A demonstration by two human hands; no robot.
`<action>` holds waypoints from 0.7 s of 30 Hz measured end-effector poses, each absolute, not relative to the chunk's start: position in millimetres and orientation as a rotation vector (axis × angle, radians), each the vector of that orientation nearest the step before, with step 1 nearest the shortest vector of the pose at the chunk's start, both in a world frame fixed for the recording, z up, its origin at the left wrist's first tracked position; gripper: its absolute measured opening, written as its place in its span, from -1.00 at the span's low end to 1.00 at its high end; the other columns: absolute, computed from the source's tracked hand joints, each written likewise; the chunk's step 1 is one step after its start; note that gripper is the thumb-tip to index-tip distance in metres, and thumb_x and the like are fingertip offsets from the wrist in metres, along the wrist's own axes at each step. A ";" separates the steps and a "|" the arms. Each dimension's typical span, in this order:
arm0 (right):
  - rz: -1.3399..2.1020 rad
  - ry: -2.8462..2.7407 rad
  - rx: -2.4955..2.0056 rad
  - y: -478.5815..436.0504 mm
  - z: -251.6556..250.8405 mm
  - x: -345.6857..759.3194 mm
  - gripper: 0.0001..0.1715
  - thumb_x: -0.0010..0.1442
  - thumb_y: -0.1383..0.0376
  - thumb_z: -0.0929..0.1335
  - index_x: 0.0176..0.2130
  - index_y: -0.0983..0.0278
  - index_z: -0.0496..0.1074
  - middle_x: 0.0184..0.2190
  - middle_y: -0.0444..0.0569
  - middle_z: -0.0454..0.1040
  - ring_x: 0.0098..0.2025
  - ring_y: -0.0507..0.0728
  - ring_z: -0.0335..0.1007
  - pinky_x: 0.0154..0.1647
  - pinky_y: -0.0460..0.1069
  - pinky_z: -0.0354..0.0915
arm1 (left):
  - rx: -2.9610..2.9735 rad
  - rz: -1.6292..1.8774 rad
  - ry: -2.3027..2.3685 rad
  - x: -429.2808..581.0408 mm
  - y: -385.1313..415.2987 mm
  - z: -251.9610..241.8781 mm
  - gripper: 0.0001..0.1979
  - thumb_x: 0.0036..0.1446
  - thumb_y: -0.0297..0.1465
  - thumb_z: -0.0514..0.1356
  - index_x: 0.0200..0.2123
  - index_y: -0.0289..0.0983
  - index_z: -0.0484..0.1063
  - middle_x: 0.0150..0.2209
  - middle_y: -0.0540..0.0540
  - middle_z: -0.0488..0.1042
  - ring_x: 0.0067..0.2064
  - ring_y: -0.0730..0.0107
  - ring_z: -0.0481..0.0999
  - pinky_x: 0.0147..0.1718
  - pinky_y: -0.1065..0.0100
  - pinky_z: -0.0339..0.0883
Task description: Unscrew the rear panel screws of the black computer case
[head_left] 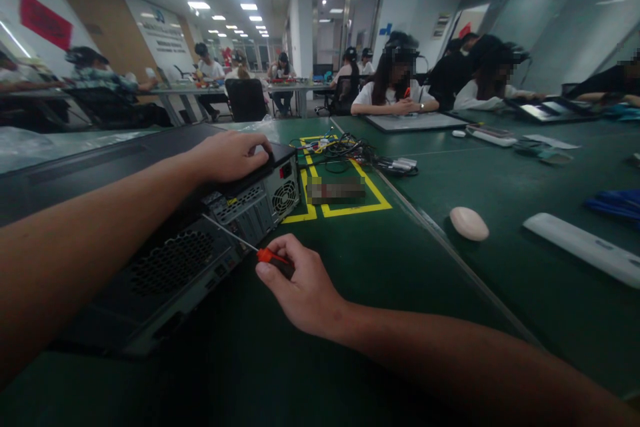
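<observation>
A black desktop computer case point(170, 260) lies on its side at the left, its rear panel with vents, slots and a fan grille point(285, 197) facing me. My left hand point(233, 155) rests on the upper side of the case near the rear corner, thumb and forefinger apart. In my right hand point(307, 287) is a screwdriver point(273, 260) with a red and black handle. Its thin shaft points up and left, and the tip is at the rear panel by the expansion slots. Whether the tip sits in a screw is too small to tell.
Behind the case a tangle of cables point(355, 147) and a blurred dark object point(337, 191) lie by yellow tape point(355, 211) on the green table point(400, 293). To the right are a pale mouse point(469, 223) and a long white bar point(583, 247). Several people sit at tables beyond.
</observation>
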State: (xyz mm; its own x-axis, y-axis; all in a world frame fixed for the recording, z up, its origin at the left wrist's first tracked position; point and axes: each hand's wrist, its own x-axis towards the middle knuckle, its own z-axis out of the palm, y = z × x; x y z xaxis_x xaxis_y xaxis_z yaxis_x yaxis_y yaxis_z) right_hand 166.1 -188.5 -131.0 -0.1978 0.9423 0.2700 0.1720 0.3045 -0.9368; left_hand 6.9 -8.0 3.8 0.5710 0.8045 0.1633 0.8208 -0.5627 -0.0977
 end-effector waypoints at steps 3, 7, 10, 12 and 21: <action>1.018 -1.598 -1.034 -189.0 -130.5 165.7 -0.85 0.31 0.20 0.40 -0.17 0.22 0.41 -0.35 -0.16 0.45 -0.31 0.08 0.39 -0.26 -0.01 0.31 | -2.640 -0.158 -1.362 7.1 -10.1 4.5 -0.55 0.37 -0.21 -0.02 0.15 -0.22 0.49 -0.22 -0.10 0.54 -0.27 0.26 0.43 -0.23 0.23 0.20; 1.005 -1.599 -1.018 -189.4 -130.3 165.9 -0.87 0.33 0.21 0.39 -0.17 0.22 0.43 -0.35 -0.16 0.45 -0.30 0.07 0.40 -0.26 -0.01 0.31 | -2.644 -0.139 -1.367 7.2 -9.3 4.7 -0.55 0.37 -0.20 -0.01 0.16 -0.22 0.48 -0.21 -0.09 0.56 -0.27 0.26 0.43 -0.24 0.23 0.20; 0.981 -1.627 -1.006 -189.2 -130.7 166.4 -0.85 0.38 0.19 0.36 -0.16 0.23 0.45 -0.34 -0.15 0.46 -0.29 0.08 0.41 -0.23 -0.01 0.32 | -2.651 -0.149 -1.368 7.3 -9.3 4.5 -0.54 0.36 -0.19 0.00 0.16 -0.22 0.49 -0.20 -0.10 0.56 -0.27 0.24 0.44 -0.21 0.21 0.22; 0.968 -1.632 -0.999 -189.1 -130.8 166.5 -0.82 0.39 0.18 0.34 -0.16 0.23 0.46 -0.33 -0.14 0.47 -0.28 0.08 0.42 -0.22 0.00 0.32 | -2.644 -0.160 -1.366 7.6 -10.0 4.4 -0.54 0.35 -0.20 -0.01 0.15 -0.23 0.50 -0.19 -0.12 0.57 -0.27 0.23 0.45 -0.21 0.19 0.23; 1.001 -1.575 -1.040 -187.2 -134.4 163.8 -0.77 0.25 0.21 0.44 -0.15 0.19 0.35 -0.34 -0.17 0.46 -0.33 0.08 0.39 -0.26 0.01 0.31 | -2.612 -0.170 -1.408 6.7 -4.2 3.4 -0.48 0.24 -0.12 0.03 0.15 -0.12 0.53 -0.16 -0.15 0.60 -0.12 0.04 0.57 -0.11 0.13 0.33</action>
